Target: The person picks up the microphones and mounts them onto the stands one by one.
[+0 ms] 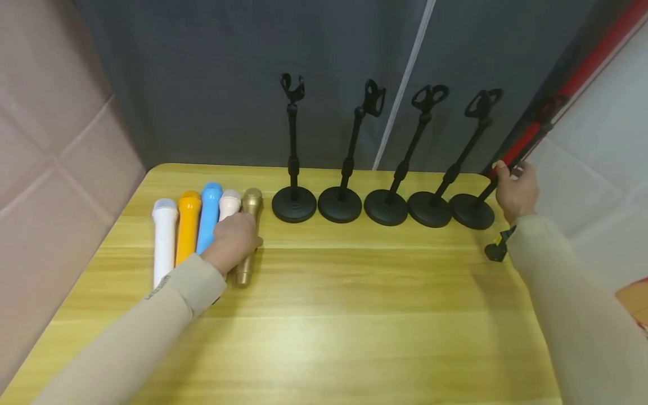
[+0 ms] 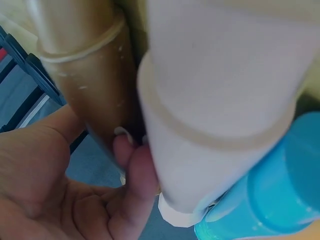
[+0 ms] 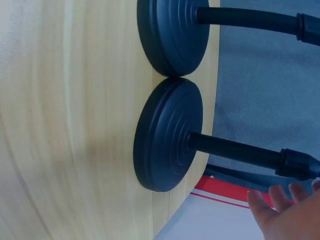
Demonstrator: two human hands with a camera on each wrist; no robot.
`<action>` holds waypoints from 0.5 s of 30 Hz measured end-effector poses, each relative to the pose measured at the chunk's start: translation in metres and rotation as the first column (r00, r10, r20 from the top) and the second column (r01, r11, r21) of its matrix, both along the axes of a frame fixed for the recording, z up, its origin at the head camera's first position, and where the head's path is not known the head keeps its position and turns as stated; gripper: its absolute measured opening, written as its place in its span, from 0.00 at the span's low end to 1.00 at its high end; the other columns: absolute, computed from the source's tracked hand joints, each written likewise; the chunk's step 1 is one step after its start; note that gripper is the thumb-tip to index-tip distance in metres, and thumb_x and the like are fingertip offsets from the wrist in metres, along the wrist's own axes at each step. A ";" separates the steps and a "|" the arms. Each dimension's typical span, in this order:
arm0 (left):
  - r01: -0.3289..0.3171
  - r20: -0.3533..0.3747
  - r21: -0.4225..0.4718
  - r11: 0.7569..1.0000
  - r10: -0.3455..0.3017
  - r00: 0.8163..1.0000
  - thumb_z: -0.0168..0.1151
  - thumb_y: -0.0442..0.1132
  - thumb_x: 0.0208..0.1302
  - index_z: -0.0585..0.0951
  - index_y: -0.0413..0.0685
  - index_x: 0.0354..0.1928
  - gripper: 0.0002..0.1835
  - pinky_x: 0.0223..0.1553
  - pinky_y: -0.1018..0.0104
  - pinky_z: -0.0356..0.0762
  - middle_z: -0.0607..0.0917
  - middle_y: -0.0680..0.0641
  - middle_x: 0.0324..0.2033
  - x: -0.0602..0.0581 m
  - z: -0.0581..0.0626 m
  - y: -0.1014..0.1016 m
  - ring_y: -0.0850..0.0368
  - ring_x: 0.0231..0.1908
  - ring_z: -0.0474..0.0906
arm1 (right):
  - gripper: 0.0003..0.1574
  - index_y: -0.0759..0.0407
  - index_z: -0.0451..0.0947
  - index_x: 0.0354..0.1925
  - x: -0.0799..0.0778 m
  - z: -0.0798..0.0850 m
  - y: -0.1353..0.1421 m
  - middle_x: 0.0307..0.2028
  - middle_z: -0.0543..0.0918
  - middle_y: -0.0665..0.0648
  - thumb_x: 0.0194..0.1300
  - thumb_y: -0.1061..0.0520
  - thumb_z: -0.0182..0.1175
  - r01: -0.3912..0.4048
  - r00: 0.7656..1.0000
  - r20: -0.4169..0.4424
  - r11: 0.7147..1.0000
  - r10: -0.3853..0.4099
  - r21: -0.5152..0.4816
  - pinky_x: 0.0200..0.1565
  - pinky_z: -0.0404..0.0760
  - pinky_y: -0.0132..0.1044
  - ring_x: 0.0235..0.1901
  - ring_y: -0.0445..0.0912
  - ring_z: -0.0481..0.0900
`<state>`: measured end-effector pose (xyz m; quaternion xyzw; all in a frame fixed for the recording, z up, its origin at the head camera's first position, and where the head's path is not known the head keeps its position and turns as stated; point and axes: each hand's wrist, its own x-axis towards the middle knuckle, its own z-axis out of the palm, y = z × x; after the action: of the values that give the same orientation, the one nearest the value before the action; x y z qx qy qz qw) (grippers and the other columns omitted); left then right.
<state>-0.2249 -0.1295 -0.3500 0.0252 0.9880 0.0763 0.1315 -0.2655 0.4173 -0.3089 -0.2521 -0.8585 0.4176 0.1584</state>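
My left hand (image 1: 235, 241) reaches over the row of microphones and grips the gold microphone (image 1: 244, 273) at the row's right end. In the left wrist view, its thumb is on one side of the gold body and its fingers are in the gap beside the pale pink microphone (image 2: 215, 85). A blue microphone (image 1: 208, 216), an orange one (image 1: 188, 228) and a white one (image 1: 164, 239) lie further left. At the far right, my right hand (image 1: 518, 191) is by the pole of the last black microphone stand (image 1: 472, 212). Its fingers look extended in the right wrist view.
Several more black stands, including the leftmost stand (image 1: 294, 205), line the back of the wooden table (image 1: 324, 326), their round bases close together. Behind them rises a dark grey panel (image 1: 217, 101). Pale padded walls (image 1: 55, 129) flank the table, with a red strip (image 1: 602, 50) at right.
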 end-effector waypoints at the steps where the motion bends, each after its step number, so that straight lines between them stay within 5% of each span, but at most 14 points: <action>1: -0.004 -0.003 0.010 1.000 0.004 1.000 0.70 0.48 0.61 0.81 0.40 0.38 0.17 0.27 0.59 0.78 0.85 0.40 0.33 0.000 0.000 0.000 0.47 0.31 0.81 | 0.49 0.57 0.47 0.79 -0.002 0.000 0.000 0.79 0.55 0.63 0.74 0.31 0.38 -0.005 1.000 -0.005 1.000 0.005 0.011 0.75 0.63 0.49 0.76 0.56 0.57; 4: -0.017 -0.017 0.050 0.999 0.018 1.000 0.71 0.48 0.61 0.81 0.40 0.37 0.17 0.27 0.60 0.77 0.85 0.40 0.33 0.000 -0.001 -0.001 0.47 0.30 0.81 | 0.43 0.59 0.58 0.75 -0.006 -0.003 0.002 0.74 0.64 0.64 0.76 0.33 0.39 -0.002 1.000 -0.024 0.999 0.003 0.054 0.67 0.70 0.42 0.70 0.54 0.64; 9: -0.030 -0.055 0.110 0.994 0.036 0.998 0.70 0.47 0.61 0.79 0.41 0.35 0.15 0.29 0.59 0.76 0.84 0.40 0.33 0.000 0.002 -0.004 0.47 0.31 0.80 | 0.29 0.54 0.71 0.58 -0.009 -0.008 0.005 0.50 0.74 0.55 0.78 0.37 0.39 0.014 1.000 -0.022 0.994 -0.012 0.108 0.46 0.69 0.33 0.50 0.48 0.69; 15: -0.053 -0.069 0.148 0.988 0.064 0.996 0.68 0.49 0.63 0.78 0.41 0.35 0.17 0.27 0.61 0.74 0.83 0.41 0.33 0.003 0.008 -0.005 0.48 0.29 0.79 | 0.15 0.40 0.71 0.42 -0.010 -0.013 0.004 0.44 0.75 0.48 0.78 0.39 0.39 0.041 0.998 -0.059 0.990 -0.033 0.132 0.55 0.70 0.38 0.56 0.52 0.71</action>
<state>-0.2219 -0.1348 -0.3416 0.0085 0.9843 0.1512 0.0907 -0.2750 0.4214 -0.3221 -0.2447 -0.8748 0.3633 0.2070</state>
